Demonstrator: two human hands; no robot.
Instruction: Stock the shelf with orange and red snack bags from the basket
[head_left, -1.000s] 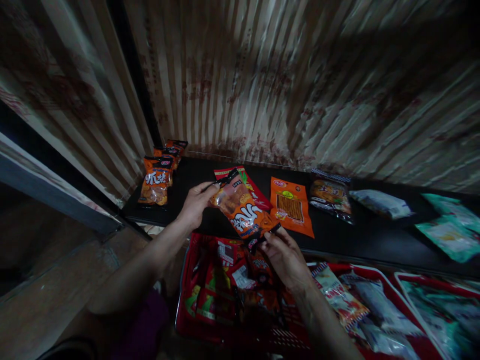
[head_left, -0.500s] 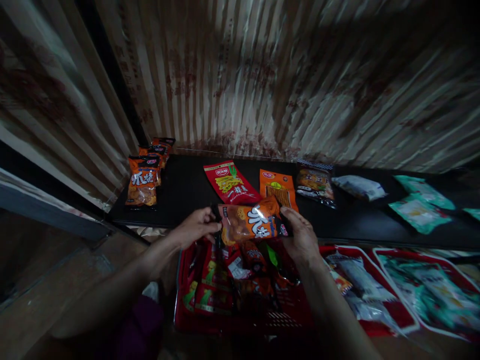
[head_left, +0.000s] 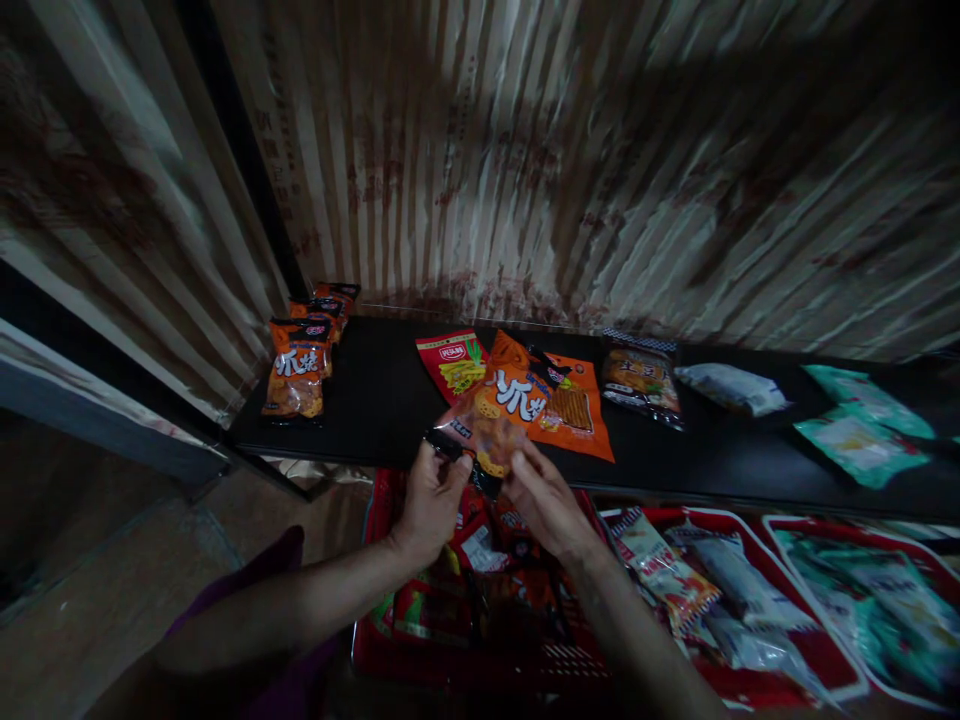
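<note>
An orange and black snack bag (head_left: 517,400) is held tilted over the front of the shelf, its lower end toward me. My left hand (head_left: 435,497) pinches its bottom left corner. The fingers of my right hand (head_left: 546,500) grip its lower right edge. Behind it lie a red snack bag (head_left: 456,362), partly covered, and an orange snack bag with a window (head_left: 581,405). Similar orange and black bags (head_left: 296,370) stand in a row at the shelf's left end. Below my hands is a red basket (head_left: 375,655) with several red and orange packets.
A black shelf (head_left: 375,400) runs along a pleated curtain (head_left: 420,180). Farther right on it lie a dark snack bag (head_left: 641,380), a whitish packet (head_left: 731,388) and green packets (head_left: 862,445). Two more red baskets (head_left: 851,668) with packets stand below. A black post (head_left: 240,150) rises at left.
The held bag has turned from lying crosswise to pointing up and away from me. My right hand has slid from its far end to its lower edge, close to my left hand.
</note>
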